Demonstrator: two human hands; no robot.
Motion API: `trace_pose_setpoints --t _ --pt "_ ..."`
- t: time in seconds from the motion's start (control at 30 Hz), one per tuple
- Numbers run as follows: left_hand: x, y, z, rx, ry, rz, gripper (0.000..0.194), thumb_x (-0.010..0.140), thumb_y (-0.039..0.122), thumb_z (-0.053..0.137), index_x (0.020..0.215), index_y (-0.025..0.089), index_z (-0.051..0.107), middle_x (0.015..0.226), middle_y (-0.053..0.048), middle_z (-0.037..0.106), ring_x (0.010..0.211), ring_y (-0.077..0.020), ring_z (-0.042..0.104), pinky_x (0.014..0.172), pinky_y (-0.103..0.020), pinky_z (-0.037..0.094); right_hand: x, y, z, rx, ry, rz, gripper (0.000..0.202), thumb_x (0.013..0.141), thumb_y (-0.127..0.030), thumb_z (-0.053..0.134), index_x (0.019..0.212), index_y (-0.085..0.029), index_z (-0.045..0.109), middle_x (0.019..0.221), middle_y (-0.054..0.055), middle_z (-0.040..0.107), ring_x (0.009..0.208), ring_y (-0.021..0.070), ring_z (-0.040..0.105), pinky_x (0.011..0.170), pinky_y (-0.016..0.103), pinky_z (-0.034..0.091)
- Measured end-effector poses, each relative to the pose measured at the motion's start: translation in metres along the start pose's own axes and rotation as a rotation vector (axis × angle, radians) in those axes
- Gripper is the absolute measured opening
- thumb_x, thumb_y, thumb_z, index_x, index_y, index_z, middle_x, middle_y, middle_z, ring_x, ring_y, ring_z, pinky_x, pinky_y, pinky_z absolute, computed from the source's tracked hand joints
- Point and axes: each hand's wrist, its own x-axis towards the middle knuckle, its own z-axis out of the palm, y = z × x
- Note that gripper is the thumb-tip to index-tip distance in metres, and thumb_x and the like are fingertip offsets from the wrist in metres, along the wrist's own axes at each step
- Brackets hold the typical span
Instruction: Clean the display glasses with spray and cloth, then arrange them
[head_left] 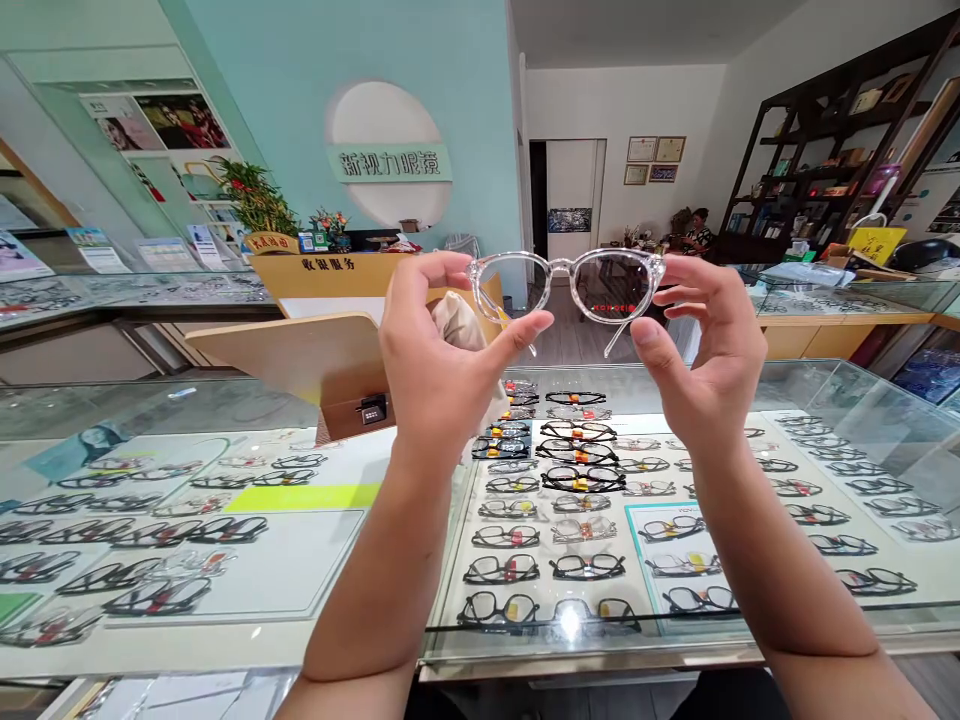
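Clear-framed eyeglasses point(561, 266) are held up above the glass counter, lenses toward me, with red print on the right lens. My left hand point(442, 335) grips the left end of the frame between fingers and thumb. At the opposite end, my right hand point(701, 335) pinches the frame near its hinge. The temple tips hang below the lenses. A cream cloth point(459, 322) shows behind my left hand, partly hidden by it; I cannot tell whether they touch.
Beneath my hands is a glass display case point(450, 645) with rows of eyeglasses point(581, 453). A wooden board point(300, 350) stands behind my left hand. Farther back are a yellow cashier desk point(300, 280), another glass counter point(817, 300), dark shelves point(810, 140) and a seated person point(697, 235).
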Motion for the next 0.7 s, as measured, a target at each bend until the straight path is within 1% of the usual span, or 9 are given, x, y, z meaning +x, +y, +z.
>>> trace_pose_setpoints --t 0.13,0.2,0.33,0.43,0.57,0.7 --pt "-0.001 0.000 -0.002 0.059 0.005 0.029 0.064 0.084 0.077 0.089 0.126 0.033 0.068 0.123 -0.006 0.075 0.119 -0.0317 0.071 0.100 -0.051 0.061 -0.001 -0.002 -0.001 -0.050 -0.031 0.017 0.045 0.103 -0.049 0.081 0.143 -0.032 0.071 0.132 0.009 0.073 0.115 0.0281 0.071 0.103 0.049 0.060" --pt "-0.002 0.000 -0.003 0.070 0.007 0.047 0.065 0.083 0.078 0.089 0.126 0.034 0.068 0.121 -0.006 0.075 0.116 -0.0315 0.071 0.098 -0.050 0.061 0.000 -0.002 -0.001 -0.069 -0.036 0.012 0.046 0.103 -0.051 0.081 0.143 -0.032 0.072 0.131 0.009 0.073 0.114 0.0283 0.072 0.103 0.050 0.061" --pt "-0.002 -0.002 -0.005 -0.005 -0.046 -0.006 0.069 0.080 0.079 0.091 0.127 0.034 0.068 0.124 -0.007 0.074 0.123 -0.0339 0.068 0.099 -0.050 0.061 0.003 -0.004 -0.003 -0.117 -0.033 0.012 0.046 0.101 -0.054 0.084 0.140 -0.031 0.074 0.127 0.010 0.076 0.111 0.0292 0.072 0.100 0.050 0.061" --pt "-0.002 -0.001 -0.008 -0.061 -0.093 -0.047 0.070 0.079 0.078 0.092 0.128 0.033 0.069 0.126 -0.008 0.073 0.128 -0.0343 0.066 0.101 -0.049 0.060 0.004 -0.007 -0.005 -0.115 -0.041 0.035 0.044 0.100 -0.052 0.085 0.137 -0.029 0.075 0.125 0.009 0.077 0.110 0.0280 0.073 0.100 0.048 0.061" --pt "0.000 0.004 -0.013 -0.013 -0.074 -0.043 0.067 0.079 0.074 0.095 0.127 0.032 0.072 0.121 -0.008 0.074 0.120 -0.0314 0.069 0.100 -0.045 0.059 0.005 -0.009 -0.005 -0.118 -0.049 0.066 0.043 0.100 -0.053 0.086 0.135 -0.030 0.075 0.122 0.008 0.078 0.108 0.0268 0.073 0.099 0.047 0.060" --pt "0.000 0.008 -0.017 -0.011 -0.065 -0.021 0.066 0.081 0.069 0.096 0.129 0.031 0.072 0.119 -0.007 0.074 0.115 -0.0296 0.071 0.093 -0.042 0.059 0.005 -0.013 -0.004 -0.109 -0.050 0.084 0.042 0.099 -0.053 0.086 0.133 -0.030 0.076 0.122 0.007 0.078 0.109 0.0265 0.073 0.099 0.046 0.060"
